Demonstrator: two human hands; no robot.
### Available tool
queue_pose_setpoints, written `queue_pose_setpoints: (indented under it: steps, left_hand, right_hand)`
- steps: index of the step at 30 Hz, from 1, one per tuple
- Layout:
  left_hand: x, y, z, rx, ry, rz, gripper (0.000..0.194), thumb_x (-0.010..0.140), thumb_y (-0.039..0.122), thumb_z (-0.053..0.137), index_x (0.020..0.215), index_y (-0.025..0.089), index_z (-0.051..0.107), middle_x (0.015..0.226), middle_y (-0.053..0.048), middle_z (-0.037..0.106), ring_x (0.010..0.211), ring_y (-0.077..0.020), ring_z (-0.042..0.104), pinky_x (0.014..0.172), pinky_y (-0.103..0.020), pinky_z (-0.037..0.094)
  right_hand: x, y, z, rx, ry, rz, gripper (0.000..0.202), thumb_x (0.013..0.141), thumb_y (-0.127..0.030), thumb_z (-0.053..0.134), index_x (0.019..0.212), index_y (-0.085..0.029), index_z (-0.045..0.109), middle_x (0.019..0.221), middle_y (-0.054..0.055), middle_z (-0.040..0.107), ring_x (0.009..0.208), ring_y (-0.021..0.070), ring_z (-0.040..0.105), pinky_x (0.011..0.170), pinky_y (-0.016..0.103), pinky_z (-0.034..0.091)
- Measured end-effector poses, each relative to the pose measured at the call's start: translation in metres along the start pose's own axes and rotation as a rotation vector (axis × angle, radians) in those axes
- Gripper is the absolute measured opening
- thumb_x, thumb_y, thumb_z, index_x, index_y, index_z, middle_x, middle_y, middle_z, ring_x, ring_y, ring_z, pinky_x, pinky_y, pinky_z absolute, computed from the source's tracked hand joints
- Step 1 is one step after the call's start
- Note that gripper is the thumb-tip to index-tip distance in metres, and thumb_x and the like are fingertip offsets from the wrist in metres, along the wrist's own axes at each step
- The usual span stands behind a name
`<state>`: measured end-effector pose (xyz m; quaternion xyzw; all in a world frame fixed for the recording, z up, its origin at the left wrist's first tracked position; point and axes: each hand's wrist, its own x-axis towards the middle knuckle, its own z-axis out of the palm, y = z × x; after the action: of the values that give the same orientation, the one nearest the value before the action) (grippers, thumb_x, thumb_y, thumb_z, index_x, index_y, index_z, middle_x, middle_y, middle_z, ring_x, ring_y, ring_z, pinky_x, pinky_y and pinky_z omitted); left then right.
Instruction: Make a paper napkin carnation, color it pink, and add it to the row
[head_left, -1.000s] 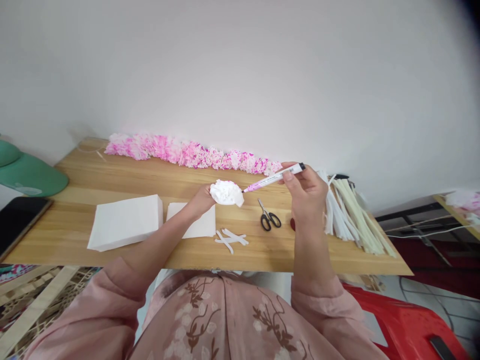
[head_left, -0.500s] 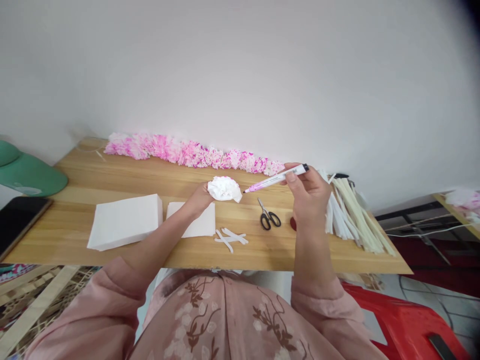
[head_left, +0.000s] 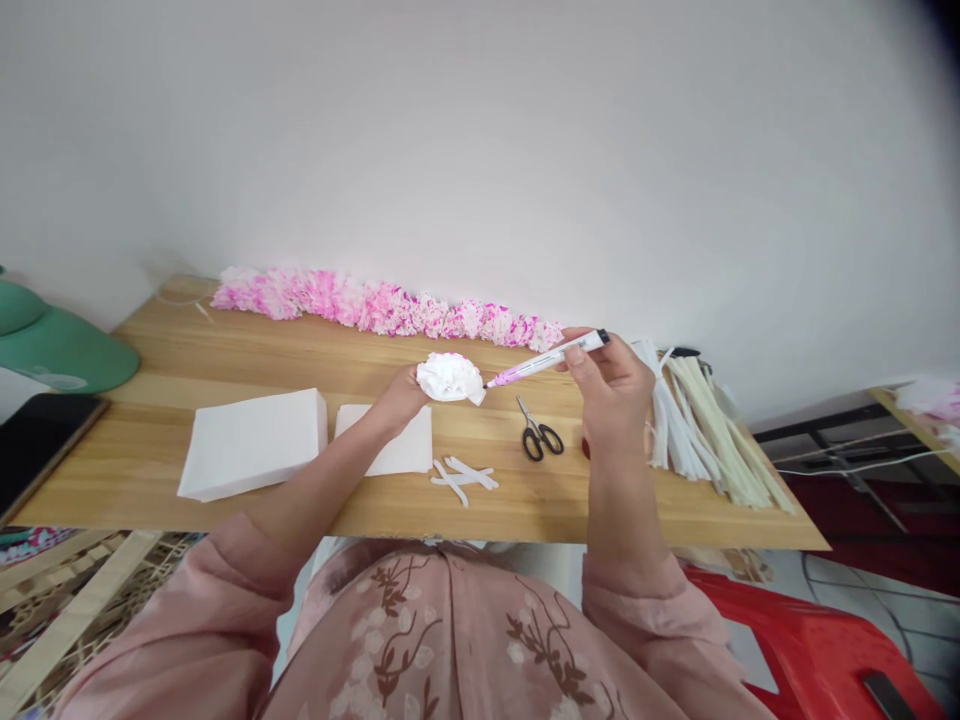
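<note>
My left hand (head_left: 403,397) holds a white crumpled paper flower (head_left: 448,378) with a little pink on its upper edge, over the middle of the wooden table (head_left: 525,510). Pinched in my right hand (head_left: 611,385) is a pink and white marker (head_left: 547,359), its dark tip at the flower's right edge. Black-handled scissors (head_left: 538,432) lie below the marker. Short white strips (head_left: 463,478) are crossed on the table, next to a thin stack of white sheets (head_left: 401,445). A row of pink and white paper flowers (head_left: 382,305) runs along the wall.
At the left are a thick white paper stack (head_left: 253,445), a dark phone (head_left: 41,440) and a green object (head_left: 64,345). Bundles of white and cream strips (head_left: 712,430) lie on the right. A red object (head_left: 810,640) stands below the table's right side.
My right hand has moved slightly left, bringing the marker tip from just beside the flower to its right edge. My left hand has hardly moved.
</note>
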<state>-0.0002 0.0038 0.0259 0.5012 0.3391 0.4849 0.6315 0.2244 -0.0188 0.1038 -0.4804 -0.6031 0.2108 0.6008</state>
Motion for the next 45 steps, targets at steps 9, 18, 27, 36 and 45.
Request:
queue_pose_setpoints:
  steps: [9,18,27,36,45]
  left_hand:
    - [0.005,-0.011,-0.005,-0.060,0.095,-0.069,0.042,0.051,0.031,0.090,0.088,0.016,0.077,0.102,-0.011,0.077,0.102,-0.0279,0.068,0.094,-0.041,0.053]
    - [0.006,-0.014,-0.008,-0.112,0.117,-0.062,0.044,0.050,0.031,0.090,0.089,0.015,0.077,0.099,-0.011,0.077,0.096,-0.0280,0.070,0.081,-0.037,0.057]
    - [0.006,-0.011,-0.007,-0.081,0.116,-0.047,0.042,0.053,0.032,0.089,0.089,0.014,0.077,0.095,-0.010,0.077,0.091,-0.0265,0.070,0.081,-0.037,0.056]
    - [0.005,-0.010,-0.006,-0.085,0.110,-0.049,0.043,0.053,0.031,0.088,0.091,0.014,0.077,0.099,-0.011,0.077,0.094,-0.0270,0.070,0.081,-0.036,0.056]
    - [0.006,-0.011,-0.006,-0.076,0.117,-0.057,0.043,0.052,0.032,0.088,0.090,0.015,0.077,0.097,-0.010,0.077,0.093,-0.0262,0.070,0.079,-0.035,0.057]
  right_hand:
    - [-0.001,0.003,-0.009,0.023,0.039,-0.058,0.023,0.081,-0.040,0.073,0.098,-0.025,0.074,0.084,0.000,0.071,0.074,0.0129,0.066,0.070,0.026,0.055]
    - [-0.010,0.008,-0.002,0.010,0.044,-0.047,0.024,0.080,-0.040,0.073,0.097,-0.024,0.074,0.086,0.001,0.072,0.075,0.0135,0.067,0.068,0.025,0.056]
    - [-0.011,0.010,0.002,0.020,0.026,-0.058,0.023,0.080,-0.042,0.073,0.096,-0.025,0.074,0.087,0.000,0.070,0.073,0.0122,0.066,0.065,0.024,0.055]
    - [-0.011,0.005,0.001,0.012,0.024,-0.051,0.022,0.081,-0.039,0.073,0.097,-0.024,0.074,0.086,0.000,0.072,0.075,0.0127,0.067,0.069,0.025,0.055]
    - [-0.009,0.002,0.000,0.006,0.045,-0.041,0.023,0.080,-0.041,0.074,0.096,-0.024,0.074,0.084,0.000,0.071,0.074,0.0133,0.067,0.068,0.026,0.055]
